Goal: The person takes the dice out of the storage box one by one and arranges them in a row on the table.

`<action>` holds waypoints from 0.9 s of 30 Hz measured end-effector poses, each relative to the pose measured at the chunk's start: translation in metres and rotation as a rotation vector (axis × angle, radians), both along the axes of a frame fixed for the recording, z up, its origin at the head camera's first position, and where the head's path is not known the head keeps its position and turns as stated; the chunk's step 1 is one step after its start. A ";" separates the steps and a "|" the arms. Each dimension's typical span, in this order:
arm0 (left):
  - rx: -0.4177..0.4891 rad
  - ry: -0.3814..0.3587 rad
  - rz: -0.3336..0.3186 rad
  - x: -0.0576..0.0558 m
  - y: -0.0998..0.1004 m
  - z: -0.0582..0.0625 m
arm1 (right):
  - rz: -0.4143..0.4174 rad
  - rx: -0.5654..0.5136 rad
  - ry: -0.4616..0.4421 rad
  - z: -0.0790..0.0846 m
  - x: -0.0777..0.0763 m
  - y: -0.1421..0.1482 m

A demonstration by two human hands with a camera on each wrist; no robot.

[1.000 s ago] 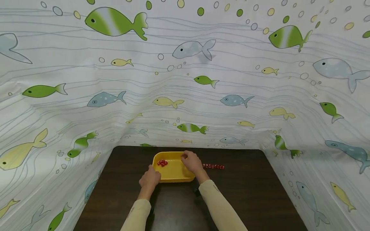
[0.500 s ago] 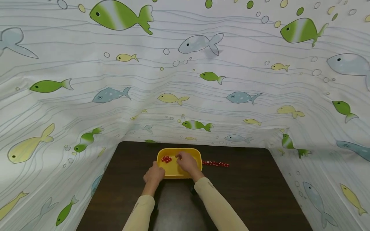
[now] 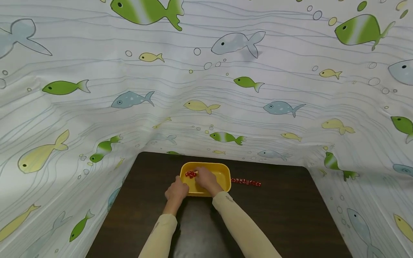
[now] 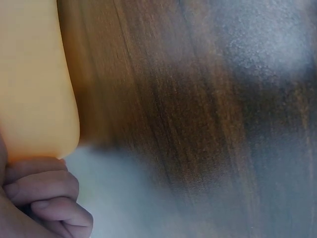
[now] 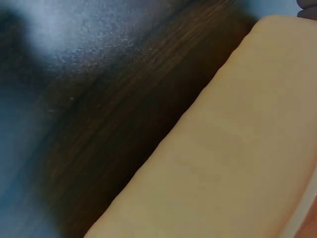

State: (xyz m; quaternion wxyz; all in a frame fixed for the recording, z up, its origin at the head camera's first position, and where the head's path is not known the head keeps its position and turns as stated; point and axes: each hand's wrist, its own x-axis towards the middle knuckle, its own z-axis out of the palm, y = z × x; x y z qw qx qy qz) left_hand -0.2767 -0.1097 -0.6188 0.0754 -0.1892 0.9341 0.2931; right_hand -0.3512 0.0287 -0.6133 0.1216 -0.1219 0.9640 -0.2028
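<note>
A shallow yellow tray (image 3: 223,179) sits near the far edge of the dark table. In its left part lies a small pile of red dice (image 3: 191,174) with white spots. My left hand (image 3: 177,189) grips the tray's near left corner; in the left wrist view its curled fingers (image 4: 47,188) lie against that corner. Over the tray is my right hand (image 3: 206,178), fingertips right at the pile and mostly hidden by the hand's back. I cannot tell whether it holds a die. Outside the tray, a row of red dice (image 3: 246,182) extends rightward from its right side.
The dark wood-grain table (image 3: 284,215) spreads around the tray. A white cloth with printed fish (image 3: 200,82) hangs behind it and along both sides. The tray's side wall (image 5: 213,134) fills much of the right wrist view.
My right hand has moved left across the tray, from its right side to the dice pile. The left hand keeps its place at the corner. The head view has shifted slightly.
</note>
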 end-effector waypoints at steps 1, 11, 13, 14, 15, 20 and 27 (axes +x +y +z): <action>-0.002 -0.002 -0.005 0.000 0.000 0.000 | -0.001 0.006 -0.001 -0.001 -0.001 -0.002; -0.005 -0.016 0.005 -0.004 -0.001 -0.003 | 0.025 0.012 0.037 -0.002 -0.008 -0.015; -0.006 -0.014 0.006 -0.005 0.001 -0.002 | 0.018 0.006 0.029 -0.002 -0.008 -0.015; -0.008 -0.011 0.006 -0.005 0.002 -0.001 | 0.014 -0.002 0.027 -0.002 -0.008 -0.015; -0.008 -0.007 0.007 -0.005 0.003 0.000 | 0.016 -0.007 0.026 -0.002 -0.009 -0.014; -0.003 -0.011 0.009 -0.004 0.005 0.003 | -0.016 -0.017 -0.002 -0.006 -0.011 -0.011; 0.008 -0.034 0.020 -0.001 0.002 0.004 | -0.039 -0.026 -0.032 -0.015 -0.010 -0.007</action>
